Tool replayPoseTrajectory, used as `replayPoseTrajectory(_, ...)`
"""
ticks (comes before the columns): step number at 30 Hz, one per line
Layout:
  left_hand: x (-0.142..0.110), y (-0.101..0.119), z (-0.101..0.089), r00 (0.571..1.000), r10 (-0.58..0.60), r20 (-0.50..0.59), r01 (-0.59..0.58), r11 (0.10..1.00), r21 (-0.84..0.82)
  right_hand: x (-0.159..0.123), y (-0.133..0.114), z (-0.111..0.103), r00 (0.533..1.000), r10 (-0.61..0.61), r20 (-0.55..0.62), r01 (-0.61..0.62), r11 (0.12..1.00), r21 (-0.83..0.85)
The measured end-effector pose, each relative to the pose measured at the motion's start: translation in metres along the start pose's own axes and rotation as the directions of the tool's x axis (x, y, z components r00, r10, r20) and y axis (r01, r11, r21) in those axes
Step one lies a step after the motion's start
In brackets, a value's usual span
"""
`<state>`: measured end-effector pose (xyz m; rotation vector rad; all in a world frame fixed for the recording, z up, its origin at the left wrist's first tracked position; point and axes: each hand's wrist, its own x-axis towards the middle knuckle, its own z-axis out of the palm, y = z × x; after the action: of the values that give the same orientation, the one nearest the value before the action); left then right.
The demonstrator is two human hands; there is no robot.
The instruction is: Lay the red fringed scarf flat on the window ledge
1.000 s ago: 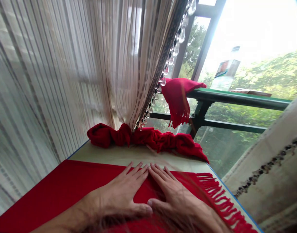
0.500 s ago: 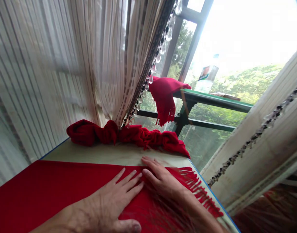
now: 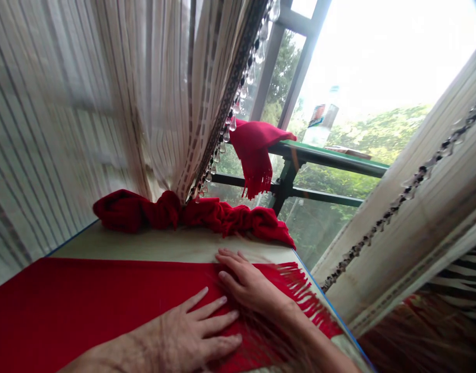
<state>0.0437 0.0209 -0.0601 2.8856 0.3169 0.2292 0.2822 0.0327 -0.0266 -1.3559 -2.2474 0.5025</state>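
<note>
A red fringed scarf (image 3: 86,305) lies spread flat across a pale table (image 3: 156,246). My left hand (image 3: 191,334) rests palm down on it near the front, fingers stretched out and apart. My right hand (image 3: 247,282) lies flat just beyond, at the scarf's far edge beside the fringe (image 3: 303,295), its fingers extended onto the bare tabletop. Neither hand holds anything.
A second red scarf (image 3: 191,217) lies bunched along the table's far edge. A third red scarf (image 3: 257,150) hangs over a green railing (image 3: 339,160), where a plastic bottle (image 3: 321,124) stands. Beaded curtains (image 3: 144,93) hang left and right (image 3: 416,207).
My right hand has slid forward and right toward the fringe and the scarf's far edge. My left hand has drawn back toward me. The view has shifted right.
</note>
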Motion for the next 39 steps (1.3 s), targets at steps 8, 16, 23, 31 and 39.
replayPoseTrajectory(8,0.01,-0.004,0.009,0.957,0.175,-0.23,-0.218,0.96,-0.176,-0.001,-0.001,0.0,1.0,-0.011,-0.014,0.011,1.0,0.004)
replayPoseTrajectory(16,-0.001,0.002,-0.041,0.989,-0.049,-0.141,0.037,0.995,-0.091,-0.001,-0.002,-0.002,1.0,-0.002,-0.02,0.002,1.0,-0.002)
replayPoseTrajectory(23,-0.001,0.003,-0.048,0.992,-0.103,-0.072,0.083,0.968,-0.238,-0.001,-0.004,-0.002,1.0,0.002,-0.007,-0.002,1.0,-0.002)
replayPoseTrajectory(31,-0.001,0.015,-0.062,0.988,-0.156,-0.018,0.149,0.967,-0.206,-0.001,0.002,0.002,1.0,-0.019,-0.007,0.019,1.0,0.011)
replayPoseTrajectory(39,-0.007,0.008,-0.065,0.987,-0.149,-0.062,0.137,0.976,-0.166,-0.001,0.002,0.005,0.999,-0.049,-0.025,0.05,0.998,0.043)
